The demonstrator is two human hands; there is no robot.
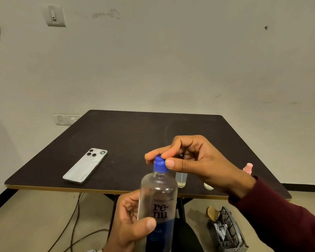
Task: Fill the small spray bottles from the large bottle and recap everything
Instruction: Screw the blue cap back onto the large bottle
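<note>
Above the dark table (127, 135), the left hand (131, 222) is gripping the large bottle (157, 202) firmly while the right hand (193, 160) is pinching its blue cap (160, 165), which should be turned straight and squarely.

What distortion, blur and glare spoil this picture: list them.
Head view: wide-angle bending curves the table edges and wall; dim, yellowish light; small highlights glint on the large bottle; the small bottles behind the right hand look soft; the phone is fairly sharp.

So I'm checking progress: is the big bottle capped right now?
Capped: the blue cap sits on the big bottle, pinched by the right hand. Tightness: cannot tell.
</note>
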